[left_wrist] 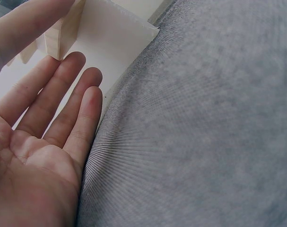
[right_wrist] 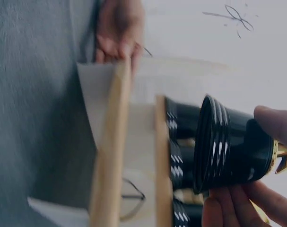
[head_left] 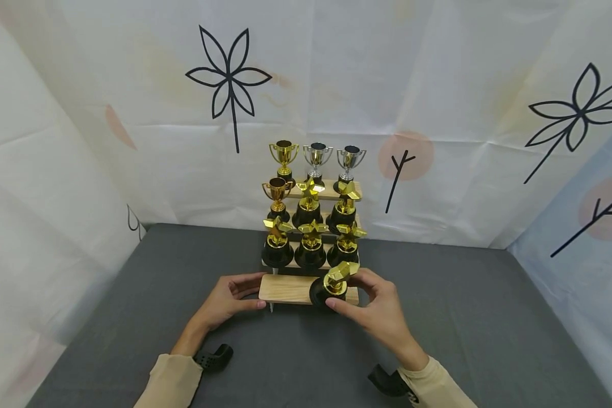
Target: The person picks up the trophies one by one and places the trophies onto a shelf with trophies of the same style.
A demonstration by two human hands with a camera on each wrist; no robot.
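Note:
My right hand (head_left: 379, 306) grips a small star trophy (head_left: 331, 286), gold star on a black cup-shaped base, between thumb and fingers. In the right wrist view its black base (right_wrist: 233, 144) is held off the lowest wooden shelf (right_wrist: 110, 142), with a gap between them. The trophy leans over the right half of that shelf (head_left: 288, 289) in the head view. At the shelf's left end is my left hand (head_left: 224, 300), its fingers straight and holding no trophy. In the left wrist view its fingertips (left_wrist: 77, 61) are right at the board's end (left_wrist: 65, 35).
Three more wooden tiers rise behind. Several star trophies (head_left: 312, 249) stand on the middle tiers, beside a bronze-coloured cup (head_left: 277, 195). On the top tier are a gold cup (head_left: 284, 156) and two silver cups (head_left: 316, 158). Grey cloth (head_left: 438, 317) covers the table; printed white fabric (head_left: 336, 68) hangs behind.

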